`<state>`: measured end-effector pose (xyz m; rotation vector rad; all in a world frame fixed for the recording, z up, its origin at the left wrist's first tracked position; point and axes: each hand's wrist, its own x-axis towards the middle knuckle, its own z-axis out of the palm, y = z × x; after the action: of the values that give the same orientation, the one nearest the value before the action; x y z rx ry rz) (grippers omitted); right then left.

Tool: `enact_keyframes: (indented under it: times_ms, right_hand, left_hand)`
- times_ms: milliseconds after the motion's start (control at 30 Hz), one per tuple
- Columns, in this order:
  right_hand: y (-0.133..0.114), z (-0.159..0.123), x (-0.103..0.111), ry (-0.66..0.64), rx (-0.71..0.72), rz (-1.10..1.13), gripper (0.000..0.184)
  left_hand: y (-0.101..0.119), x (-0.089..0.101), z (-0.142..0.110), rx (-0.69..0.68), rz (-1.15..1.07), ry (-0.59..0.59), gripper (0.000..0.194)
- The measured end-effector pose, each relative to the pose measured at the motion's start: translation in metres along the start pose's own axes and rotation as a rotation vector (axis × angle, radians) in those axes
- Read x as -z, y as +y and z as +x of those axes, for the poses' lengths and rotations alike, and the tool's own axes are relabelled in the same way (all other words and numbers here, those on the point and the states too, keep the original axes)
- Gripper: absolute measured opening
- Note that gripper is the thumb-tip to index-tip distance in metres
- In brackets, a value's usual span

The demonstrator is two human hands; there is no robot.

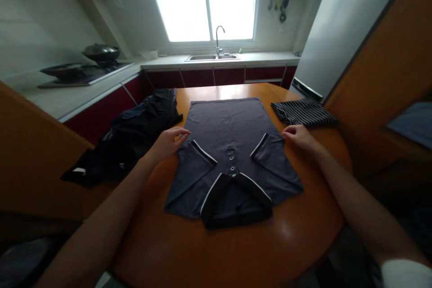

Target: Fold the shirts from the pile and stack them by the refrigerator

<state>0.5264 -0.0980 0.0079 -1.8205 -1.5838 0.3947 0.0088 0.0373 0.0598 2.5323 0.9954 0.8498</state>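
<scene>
A grey polo shirt [232,121] lies spread front side up on the wooden table, its black, white-edged collar towards me and its hem at the far side. Both short sleeves are turned inward over the front. At the shirt's left side, my left hand [169,143] has thumb and fingers pinched together on the edge near the sleeve. My right hand [299,137] is closed in a similar pinch at the opposite edge, just beyond the right sleeve. How much fabric sits between the fingertips is hard to see.
Dark clothes [135,135] are heaped on the table's left side. A folded striped garment [303,112] lies at the back right. Beyond the round-edged wooden table [243,252] are a counter with a sink [202,57], a stove with pans [101,52], and a fridge [340,22].
</scene>
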Motion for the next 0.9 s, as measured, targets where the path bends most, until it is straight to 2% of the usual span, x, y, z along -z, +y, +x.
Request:
enact_keyframes:
  times_ms: [133, 300, 433, 567, 633, 733, 833, 900]
  right_hand:
    - [0.004, -0.001, 0.002, -0.145, 0.015, 0.055, 0.028]
    - [0.003, -0.001, 0.005, -0.215, 0.066, 0.069, 0.029]
    - [0.002, 0.0, 0.003, -0.214, 0.061, 0.019, 0.025]
    - [0.005, 0.002, -0.002, -0.124, 0.028, -0.084, 0.015]
    - [0.006, 0.003, -0.001, -0.018, -0.006, -0.126, 0.011]
    - [0.002, 0.004, 0.0, 0.155, -0.021, -0.107, 0.017]
    - [-0.01, 0.001, -0.004, 0.248, 0.058, -0.008, 0.026]
    - [-0.024, -0.004, -0.013, 0.235, 0.14, 0.054, 0.032]
  left_hand:
    - [-0.002, 0.0, 0.001, 0.002, 0.009, -0.013, 0.041]
    - [0.007, 0.0, 0.002, 0.039, 0.036, -0.049, 0.05]
    - [0.008, -0.002, 0.003, 0.037, 0.047, -0.069, 0.05]
    - [0.003, -0.005, 0.003, 0.016, 0.049, -0.095, 0.046]
    - [0.002, -0.006, 0.003, 0.016, 0.05, -0.111, 0.044]
    - [0.001, -0.005, 0.003, 0.024, 0.057, -0.092, 0.044]
    - [0.0, -0.007, 0.003, 0.044, 0.063, -0.067, 0.045]
    - [0.001, -0.013, 0.002, 0.074, 0.072, -0.081, 0.047]
